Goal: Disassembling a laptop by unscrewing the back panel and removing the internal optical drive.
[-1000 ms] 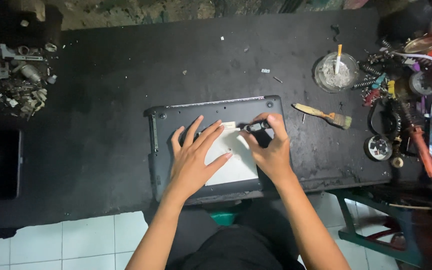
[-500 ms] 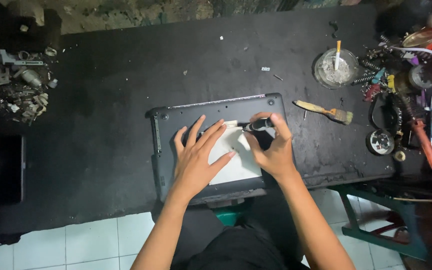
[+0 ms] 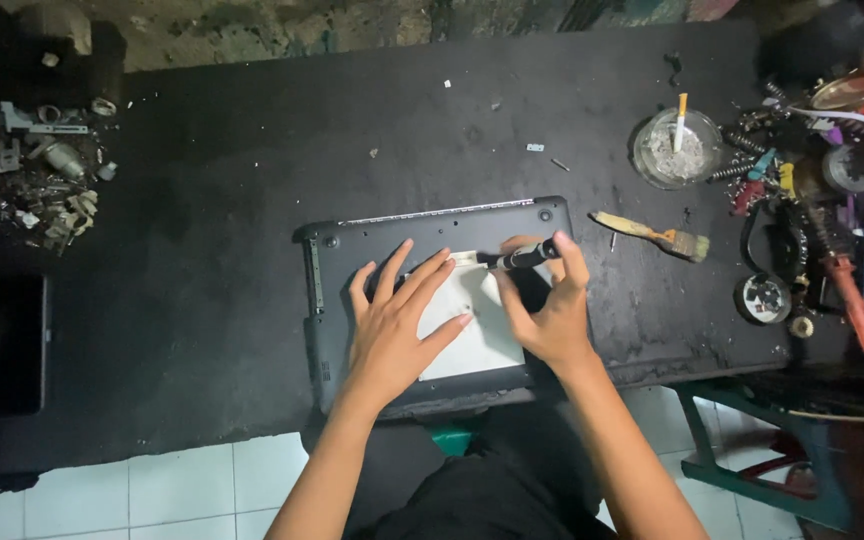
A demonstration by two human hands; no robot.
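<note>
Lying underside-up at the near edge of the black table [image 3: 202, 250], the stiff, fairly heavy laptop [image 3: 432, 235] stays pinned under the flat, spread-fingered left hand [image 3: 392, 330] while the right hand [image 3: 552, 310] pinches a slim, slippery screwdriver [image 3: 522, 257] best held near its tip.

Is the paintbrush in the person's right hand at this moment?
No. The paintbrush lies on the table, right of the laptop; the right hand holds a dark tool.

head cam | looks straight down from above | mid-distance over black table [image 3: 202, 300] | only view
</note>
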